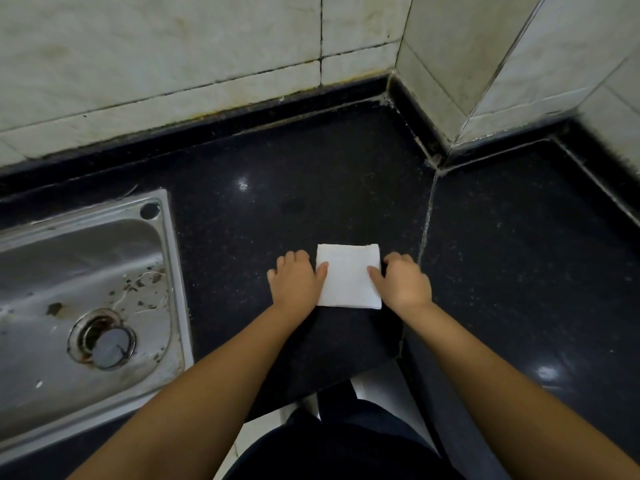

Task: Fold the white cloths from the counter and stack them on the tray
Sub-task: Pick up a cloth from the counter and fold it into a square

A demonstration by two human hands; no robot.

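A white cloth (347,276), folded into a small rectangle, lies flat on the black counter (298,188) near its front edge. My left hand (295,277) rests at the cloth's left side, its thumb lying on the cloth and its fingers curled down at the edge. My right hand (401,279) sits at the right side in the same way, thumb on the cloth. Whether the fingers pinch the edges or only press on them is not clear. No tray is in view.
A steel sink (166,271) with debris and a drain plug is set into the counter on the left. Tiled walls (207,57) close the back, and a tiled corner juts in at the back right. A grout seam (426,223) crosses the counter just right of my right hand.
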